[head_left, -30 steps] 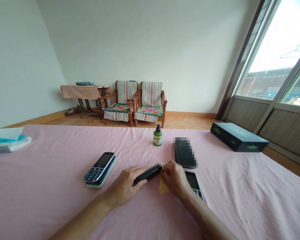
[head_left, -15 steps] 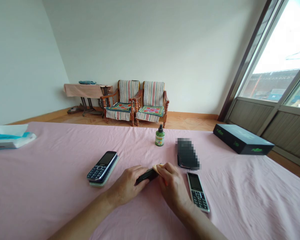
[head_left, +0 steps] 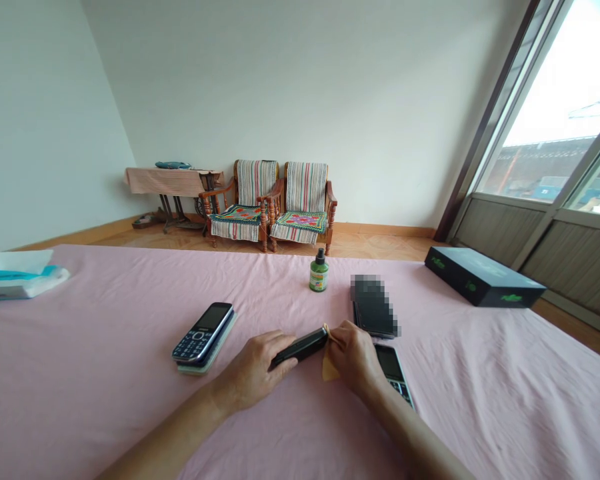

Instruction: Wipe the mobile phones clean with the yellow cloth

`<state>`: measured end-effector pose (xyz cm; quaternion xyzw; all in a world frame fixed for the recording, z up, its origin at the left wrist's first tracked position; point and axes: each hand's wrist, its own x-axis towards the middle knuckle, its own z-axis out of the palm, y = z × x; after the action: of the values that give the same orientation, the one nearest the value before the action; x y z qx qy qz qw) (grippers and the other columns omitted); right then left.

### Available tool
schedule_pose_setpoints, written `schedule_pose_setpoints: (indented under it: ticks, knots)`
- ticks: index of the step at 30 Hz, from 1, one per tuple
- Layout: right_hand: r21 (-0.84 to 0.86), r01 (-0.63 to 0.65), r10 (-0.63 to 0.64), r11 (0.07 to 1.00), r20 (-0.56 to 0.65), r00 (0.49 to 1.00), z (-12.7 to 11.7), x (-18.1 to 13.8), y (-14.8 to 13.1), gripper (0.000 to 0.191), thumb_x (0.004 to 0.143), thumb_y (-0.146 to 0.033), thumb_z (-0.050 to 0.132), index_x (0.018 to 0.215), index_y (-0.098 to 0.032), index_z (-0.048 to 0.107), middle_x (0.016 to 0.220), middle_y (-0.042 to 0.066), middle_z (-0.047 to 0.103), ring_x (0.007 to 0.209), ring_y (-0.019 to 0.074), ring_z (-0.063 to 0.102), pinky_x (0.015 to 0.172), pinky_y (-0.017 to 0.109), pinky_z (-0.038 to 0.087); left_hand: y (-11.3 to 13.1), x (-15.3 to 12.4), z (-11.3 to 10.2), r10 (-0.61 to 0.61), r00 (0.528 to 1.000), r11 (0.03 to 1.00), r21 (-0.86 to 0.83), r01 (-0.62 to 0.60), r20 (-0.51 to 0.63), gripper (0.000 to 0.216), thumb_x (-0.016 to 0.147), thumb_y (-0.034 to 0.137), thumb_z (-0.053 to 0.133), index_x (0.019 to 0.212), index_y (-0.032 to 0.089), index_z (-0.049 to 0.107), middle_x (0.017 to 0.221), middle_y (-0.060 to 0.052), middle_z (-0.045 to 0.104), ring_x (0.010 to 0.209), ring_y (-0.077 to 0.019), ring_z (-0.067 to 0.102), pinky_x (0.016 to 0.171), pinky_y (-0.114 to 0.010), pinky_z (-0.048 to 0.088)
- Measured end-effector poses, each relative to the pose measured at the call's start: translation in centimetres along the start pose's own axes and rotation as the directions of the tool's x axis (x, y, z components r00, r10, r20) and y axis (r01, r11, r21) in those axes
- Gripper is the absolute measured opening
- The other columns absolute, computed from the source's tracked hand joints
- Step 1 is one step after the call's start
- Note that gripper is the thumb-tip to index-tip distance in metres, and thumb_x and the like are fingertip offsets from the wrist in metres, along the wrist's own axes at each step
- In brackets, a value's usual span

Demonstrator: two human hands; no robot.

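Note:
My left hand (head_left: 253,370) grips a black phone (head_left: 303,347) that lies tilted on the pink tablecloth (head_left: 105,360), fingers wrapped along its near end. My right hand (head_left: 355,357) pinches a small yellow cloth (head_left: 329,368) against the phone's far end. Under my right wrist lies a keypad phone (head_left: 393,370), partly covered. A dark blue keypad phone (head_left: 203,331) rests on a pale green slab to the left. A blurred dark device (head_left: 373,307) lies just beyond my right hand.
A small green bottle (head_left: 319,271) with a black cap stands behind the phones. A black box (head_left: 483,285) sits at the right edge, a tissue pack (head_left: 17,280) at the far left. Two wooden chairs (head_left: 275,203) and a side table stand by the wall.
My right hand slid left over the black phone with the cloth, then came back to its far end, covering part of the keypad phone again. The left hand stayed put.

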<state>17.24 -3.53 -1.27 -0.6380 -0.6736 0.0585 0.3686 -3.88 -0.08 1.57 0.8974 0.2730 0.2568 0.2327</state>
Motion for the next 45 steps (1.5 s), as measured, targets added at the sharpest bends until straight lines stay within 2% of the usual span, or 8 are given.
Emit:
schedule_pose_setpoints:
  ticks: [7,12,21,27,34,39,42,45]
  knots:
    - [-0.001,0.013,-0.013,1.000,-0.001,1.000,0.1,-0.3,-0.4,0.027,0.077,-0.004,0.047,0.054,-0.016,0.057,0.063,0.000,0.050,0.057,0.0101,0.047,0.054,0.021,0.028,-0.1,0.0,0.0,-0.019,1.000,1.000,0.001,0.019,-0.009,0.019,0.090,0.016,0.054,0.106,0.020,0.064,0.097,-0.004,0.066,0.091,-0.0194,0.061,0.082,-0.026,0.046]
    - [0.042,0.033,-0.032,0.999,-0.025,0.999,-0.4,-0.1,-1.1,0.025,0.084,-0.008,0.044,0.073,-0.016,0.065,0.070,0.000,0.053,0.064,0.0111,0.053,0.059,0.019,0.034,-0.1,0.0,0.0,-0.042,0.999,0.999,0.025,0.042,-0.011,0.019,0.089,0.016,0.054,0.106,0.020,0.063,0.097,-0.004,0.066,0.092,-0.0197,0.061,0.082,-0.026,0.046]
    - [-0.014,-0.010,0.010,1.000,0.006,1.000,-0.1,-0.1,-0.4,0.028,0.080,-0.007,0.049,0.055,-0.016,0.059,0.064,0.000,0.050,0.058,0.0103,0.049,0.055,0.021,0.029,0.0,0.0,0.1,-0.056,0.998,0.998,0.000,0.056,-0.018,0.018,0.090,0.019,0.053,0.105,0.020,0.063,0.099,-0.005,0.066,0.093,-0.0205,0.061,0.085,-0.028,0.046]
    - [-0.020,-0.006,0.006,1.000,0.022,1.000,0.1,-0.3,-0.4,0.027,0.077,-0.006,0.048,0.055,-0.016,0.059,0.066,0.000,0.053,0.060,0.0112,0.051,0.056,0.021,0.030,-0.1,0.0,-0.1,-0.117,0.993,0.989,-0.092,0.113,-0.031,0.020,0.090,0.024,0.053,0.105,0.018,0.064,0.099,-0.006,0.067,0.093,-0.0219,0.060,0.085,-0.029,0.045]
    - [0.058,-0.036,0.037,0.998,-0.021,0.999,0.0,-0.1,-0.3,0.027,0.077,-0.008,0.045,0.054,-0.018,0.056,0.061,-0.002,0.050,0.054,0.0103,0.049,0.052,0.021,0.029,-0.3,0.2,-0.4,-0.181,0.983,0.961,-0.207,0.182,0.021,0.027,0.090,0.034,0.052,0.095,0.012,0.067,0.087,-0.004,0.067,0.081,-0.0199,0.060,0.070,-0.024,0.046]
    - [0.119,-0.055,0.062,0.991,-0.060,0.996,-0.3,-0.2,-0.4,0.026,0.078,-0.012,0.044,0.057,-0.017,0.059,0.060,-0.001,0.052,0.056,0.0110,0.050,0.052,0.021,0.029,-0.1,0.2,0.1,-0.234,0.972,0.921,-0.314,0.230,0.024,0.031,0.089,0.041,0.054,0.091,0.012,0.065,0.083,-0.003,0.063,0.076,-0.0190,0.057,0.063,-0.023,0.043]
    - [0.150,-0.069,0.084,0.986,-0.093,0.992,-0.1,-0.3,-0.7,0.028,0.081,-0.016,0.045,0.058,-0.016,0.060,0.059,-0.001,0.051,0.055,0.0111,0.048,0.052,0.022,0.028,-0.3,0.3,0.6,-0.283,0.959,0.877,-0.400,0.266,0.017,0.037,0.088,0.048,0.055,0.088,0.012,0.063,0.076,-0.001,0.057,0.070,-0.0165,0.052,0.058,-0.022,0.040]
    - [0.190,-0.083,0.108,0.978,-0.126,0.986,0.2,-0.3,-0.9,0.034,0.086,-0.024,0.045,0.058,-0.016,0.062,0.058,0.000,0.050,0.054,0.0115,0.046,0.051,0.023,0.027,-0.7,0.4,1.1,-0.335,0.939,0.797,-0.509,0.324,0.073,0.047,0.085,0.058,0.055,0.086,0.011,0.061,0.064,0.003,0.049,0.054,-0.0113,0.044,0.046,-0.019,0.033]
